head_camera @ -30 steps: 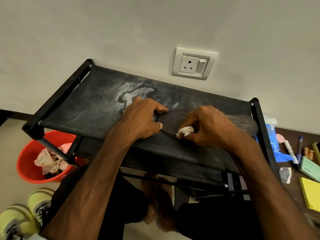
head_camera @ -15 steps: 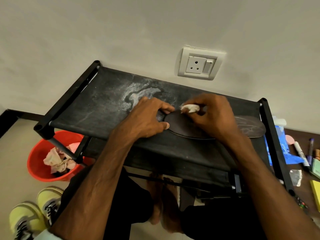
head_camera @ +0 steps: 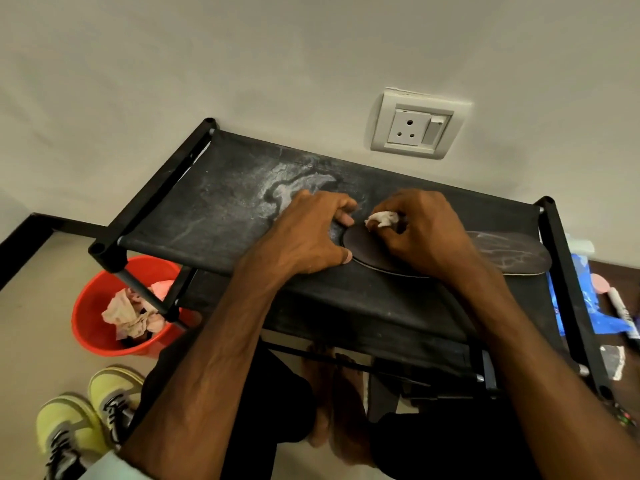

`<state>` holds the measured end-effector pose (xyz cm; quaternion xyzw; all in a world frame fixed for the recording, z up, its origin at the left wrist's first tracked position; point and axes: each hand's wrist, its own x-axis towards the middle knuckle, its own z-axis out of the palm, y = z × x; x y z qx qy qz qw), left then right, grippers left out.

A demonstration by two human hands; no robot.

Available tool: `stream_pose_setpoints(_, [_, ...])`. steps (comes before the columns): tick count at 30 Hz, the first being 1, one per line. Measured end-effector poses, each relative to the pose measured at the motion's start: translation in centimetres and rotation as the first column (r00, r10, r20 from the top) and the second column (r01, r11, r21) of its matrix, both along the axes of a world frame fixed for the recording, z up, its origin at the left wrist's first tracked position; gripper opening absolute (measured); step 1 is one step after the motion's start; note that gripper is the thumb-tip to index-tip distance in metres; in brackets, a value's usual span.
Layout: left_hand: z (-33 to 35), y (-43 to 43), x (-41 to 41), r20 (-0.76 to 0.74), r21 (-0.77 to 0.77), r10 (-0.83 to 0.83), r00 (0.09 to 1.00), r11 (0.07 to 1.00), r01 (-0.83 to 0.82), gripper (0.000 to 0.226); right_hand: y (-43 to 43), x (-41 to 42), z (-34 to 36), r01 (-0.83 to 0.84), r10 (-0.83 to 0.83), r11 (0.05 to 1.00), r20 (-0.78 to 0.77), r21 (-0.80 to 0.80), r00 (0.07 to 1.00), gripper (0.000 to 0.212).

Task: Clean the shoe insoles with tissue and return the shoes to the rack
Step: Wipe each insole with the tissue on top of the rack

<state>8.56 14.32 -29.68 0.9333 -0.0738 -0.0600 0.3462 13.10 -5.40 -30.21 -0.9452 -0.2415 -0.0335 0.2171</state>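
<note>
Head cam view: your insole (head_camera: 507,254) lies flat on the top shelf of the rack (head_camera: 214,209), running left to right toward the right side. That makes sense, since the stretched fabric gives you a firm surface to scrub against.

Your left hand (head_camera: 304,237) has its thumb on the near edge and curled fingertips on the far edge of the insole's left end. It's clamping that end so it can't skate around while you rub.

Your right hand (head_camera: 426,230) is pinching a small wad of tissue (head_camera: 381,219) at its fingertips, pressed down near that same end. Balling it up small looks like a way to put pressure on one spot.

My guess is the right end of the insole hasn't been done yet, because it looks dusty and streaked.

The red bucket (head_camera: 93,306) sits on the floor just left of the rack, with crumpled used tissues (head_camera: 131,313) in it, so you can drop the wad without getting up. The yellow shoes (head_camera: 86,420) are parked on the floor by your left side, not back on the rack yet.
</note>
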Motion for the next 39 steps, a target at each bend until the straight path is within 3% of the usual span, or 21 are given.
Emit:
stream_pose_setpoints(6, [-0.5, 0.0, 0.1, -0.014, 0.005, 0.030, 0.999, 1.000, -0.030, 0.083, 1.0, -1.4, 0.4, -0.131, 0.130, 0.991, -0.029, -0.025, 0.991, 0.020])
stream_pose_setpoints(13, [-0.6, -0.1, 0.1, -0.014, 0.024, 0.049, 0.999, 0.999, -0.049, 0.082, 1.0, 0.1, 0.4, 0.062, -0.055, 0.994, 0.078, -0.089, 0.995, 0.021])
stream_pose_setpoints(20, [-0.5, 0.0, 0.1, -0.013, -0.001, 0.060, 0.998, 0.998, -0.060, 0.084, 1.8, -1.4, 0.3, -0.145, 0.144, 0.989, -0.024, -0.032, 0.989, 0.019])
stream_pose_setpoints(27, [-0.2, -0.1, -0.2, -0.005, -0.017, 0.061, 0.998, 0.998, -0.062, 0.065, -1.5, 0.7, 0.9, 0.070, -0.071, 0.996, -0.013, -0.051, 0.997, 0.015])
stream_pose_setpoints(30, [0.0, -0.2, -0.4, 0.014, -0.002, 0.037, 0.999, 0.999, -0.037, 0.064, -2.9, 0.5, 1.2, 0.104, -0.103, 0.992, -0.022, 0.077, 0.994, 0.012])
stream_pose_setpoints(34, [0.2, -0.7, -0.5, 0.027, 0.100, -0.038, 0.999, 0.994, 0.035, 0.081, -4.1, -0.1, 1.6, 0.155, -0.154, 0.947, -0.026, 0.281, 0.988, 0.010])
stream_pose_setpoints(39, [-0.1, -2.4, -0.7, 0.037, 0.103, -0.080, 0.996, 0.992, 0.075, 0.110, -4.1, -0.2, 1.4, 0.132, -0.125, 0.957, -0.045, 0.258, 0.991, 0.009])
